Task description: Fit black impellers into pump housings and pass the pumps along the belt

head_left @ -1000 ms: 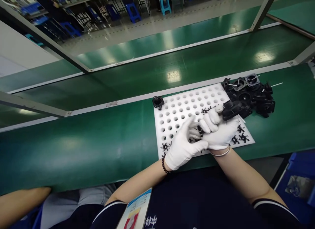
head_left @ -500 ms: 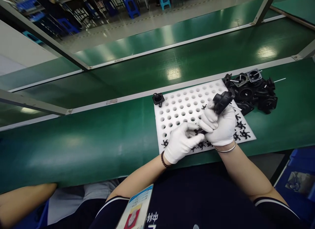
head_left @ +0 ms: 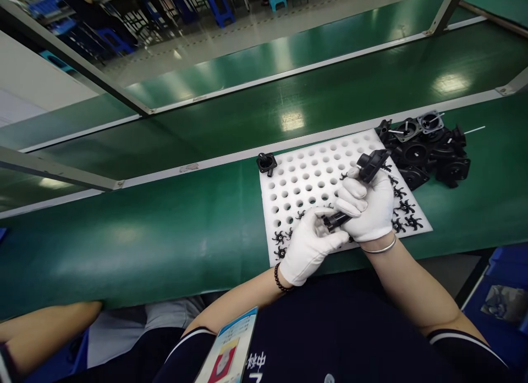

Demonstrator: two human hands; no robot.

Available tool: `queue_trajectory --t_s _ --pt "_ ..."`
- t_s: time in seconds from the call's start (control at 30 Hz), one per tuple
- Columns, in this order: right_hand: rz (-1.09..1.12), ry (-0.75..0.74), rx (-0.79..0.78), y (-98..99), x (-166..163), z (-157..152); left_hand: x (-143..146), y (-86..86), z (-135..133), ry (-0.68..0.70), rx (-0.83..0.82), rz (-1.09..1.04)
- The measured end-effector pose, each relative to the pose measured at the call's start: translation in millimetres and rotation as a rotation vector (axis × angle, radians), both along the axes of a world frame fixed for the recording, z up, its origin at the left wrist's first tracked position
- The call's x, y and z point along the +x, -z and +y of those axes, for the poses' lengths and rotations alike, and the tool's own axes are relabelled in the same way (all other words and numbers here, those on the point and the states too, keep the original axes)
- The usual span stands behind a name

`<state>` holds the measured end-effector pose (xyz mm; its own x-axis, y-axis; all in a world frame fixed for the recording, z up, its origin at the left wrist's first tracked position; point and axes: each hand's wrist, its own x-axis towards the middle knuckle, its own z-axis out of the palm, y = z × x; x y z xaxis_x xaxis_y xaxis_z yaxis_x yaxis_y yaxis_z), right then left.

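Both my hands wear white gloves and meet over the near edge of a white foam tray (head_left: 305, 174) full of round holes. My right hand (head_left: 369, 210) is closed round a black plastic pump housing (head_left: 372, 163) that sticks up past its fingers. My left hand (head_left: 309, 245) pinches a small black part (head_left: 335, 221) against the right hand's fingers. Several small black impellers (head_left: 406, 215) lie on the tray around my hands, some at the lower left (head_left: 280, 241).
A heap of black housings (head_left: 429, 152) lies right of the tray on the green conveyor belt (head_left: 144, 223). One single housing (head_left: 266, 163) sits at the tray's far left corner. Another person's arm (head_left: 41, 331) shows at lower left. Blue bin (head_left: 503, 300) at lower right.
My right hand has tilted the housing upward and drawn slightly nearer. My left hand has gone from loosely spread fingers to a pinch on a small black part.
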<state>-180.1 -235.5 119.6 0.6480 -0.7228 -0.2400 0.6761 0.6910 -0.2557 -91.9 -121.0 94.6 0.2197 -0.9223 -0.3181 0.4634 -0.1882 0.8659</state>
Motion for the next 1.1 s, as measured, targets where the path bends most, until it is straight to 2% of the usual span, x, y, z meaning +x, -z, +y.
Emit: queue_trajectory --t_s 0.07,0.2,0.3,0.4,0.53,0.67,0.77,0.9,1.0,1.1 --pt "0.027 -0.007 0.009 -2.6 -1 -2 4 -0.1 -2 0.005 0.036 0.002" --pt "0.107 0.021 0.037 -2.0 -10 -12 21 -3.5 -6 0.127 0.13 0.465" --pt "0.241 0.129 -0.03 7.5 -17 -16 29 -4.6 -8 0.159 0.195 0.57" --pt "0.367 0.145 -0.126 20.1 -21 -16 30 -2.3 -10 0.165 0.119 0.474" --pt "0.356 0.077 -0.136 30.1 -20 -10 29 4.2 -12 0.001 -0.078 0.234" --pt "0.337 0.066 -0.108 30.8 -21 -2 30 13.4 -12 -0.044 -0.092 -0.017" --pt "0.263 -0.013 -0.152 28.9 -24 2 32 19.8 -10 -0.066 -0.072 -0.236" --pt "0.262 -0.065 -0.242 21.5 -26 12 34 24.4 -5 0.011 -0.124 -0.306" --pt "0.411 0.077 -0.433 11.1 -24 24 34 24.6 -2 0.071 -0.179 -0.26" --pt "0.596 0.334 -0.754 3.8 -20 36 34 21.9 1 0.064 -0.211 -0.232"
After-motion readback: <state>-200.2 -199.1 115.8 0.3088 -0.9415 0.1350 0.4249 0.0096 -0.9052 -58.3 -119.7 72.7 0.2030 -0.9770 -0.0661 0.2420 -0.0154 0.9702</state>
